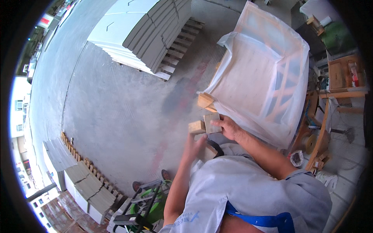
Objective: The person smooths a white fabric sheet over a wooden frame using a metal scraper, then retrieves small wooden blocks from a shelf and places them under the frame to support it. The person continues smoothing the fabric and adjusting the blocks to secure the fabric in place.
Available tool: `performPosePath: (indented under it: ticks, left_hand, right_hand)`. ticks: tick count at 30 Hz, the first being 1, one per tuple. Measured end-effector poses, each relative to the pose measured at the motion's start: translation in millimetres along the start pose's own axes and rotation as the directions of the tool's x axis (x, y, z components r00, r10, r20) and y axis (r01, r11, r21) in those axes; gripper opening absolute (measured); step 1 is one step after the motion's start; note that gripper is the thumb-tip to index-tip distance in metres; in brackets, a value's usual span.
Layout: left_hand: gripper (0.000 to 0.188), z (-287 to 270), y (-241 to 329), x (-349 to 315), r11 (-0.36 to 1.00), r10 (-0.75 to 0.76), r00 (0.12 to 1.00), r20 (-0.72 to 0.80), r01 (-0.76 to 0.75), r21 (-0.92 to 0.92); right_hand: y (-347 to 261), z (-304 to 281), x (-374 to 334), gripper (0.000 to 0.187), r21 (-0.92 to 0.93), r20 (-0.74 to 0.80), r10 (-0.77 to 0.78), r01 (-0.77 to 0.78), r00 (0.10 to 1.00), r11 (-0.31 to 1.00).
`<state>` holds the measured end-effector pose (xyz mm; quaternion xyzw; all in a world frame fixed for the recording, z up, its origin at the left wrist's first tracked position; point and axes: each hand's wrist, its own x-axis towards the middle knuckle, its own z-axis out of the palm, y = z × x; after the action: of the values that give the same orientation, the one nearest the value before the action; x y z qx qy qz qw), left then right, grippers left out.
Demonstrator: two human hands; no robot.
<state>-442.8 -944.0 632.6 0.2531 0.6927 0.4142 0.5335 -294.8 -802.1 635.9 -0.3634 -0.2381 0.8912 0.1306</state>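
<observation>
My right hand point(229, 128) grips a flat, pale wooden block point(212, 123), its thumb pressed across the face. My left hand point(194, 146) is slightly blurred and is closed around the lower end of another wooden block point(196, 127). The two blocks sit side by side, close together, in front of my body. Just beyond them, a few light wooden pieces point(206, 101) stand at the near corner of a wooden frame point(256, 77) covered with translucent plastic sheeting. By my left wrist is a tan object point(208, 152) with a black curved part, mostly hidden.
Large white panels point(136, 31) are stacked on a pallet point(178, 48) ahead. More grey-white stacks point(83, 184) stand at lower left. A black metal frame with a green tub point(149, 206) is near my left arm. A wooden workbench point(345, 94) with a tape roll point(309, 143) lies right.
</observation>
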Motion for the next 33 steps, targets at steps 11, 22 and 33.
performPosePath:
  ticks: [11,22,33]
  left_hand:
    - [0.070,-76,65,104,0.960,0.046,0.998,-0.036,-0.054,-0.275]
    - [0.064,-214,104,232,0.973,-0.114,0.949,0.293,0.166,-0.161]
    - [0.057,-260,124,264,0.996,-0.030,0.877,0.479,0.067,-0.060]
  right_hand:
    - [-66,58,92,0.051,-0.617,0.163,-0.284,0.323,0.945,0.718]
    - [-65,125,215,0.048,0.123,-0.143,-0.217,0.235,0.966,0.964]
    - [-69,148,248,0.053,0.762,0.115,-0.407,0.183,0.906,0.621]
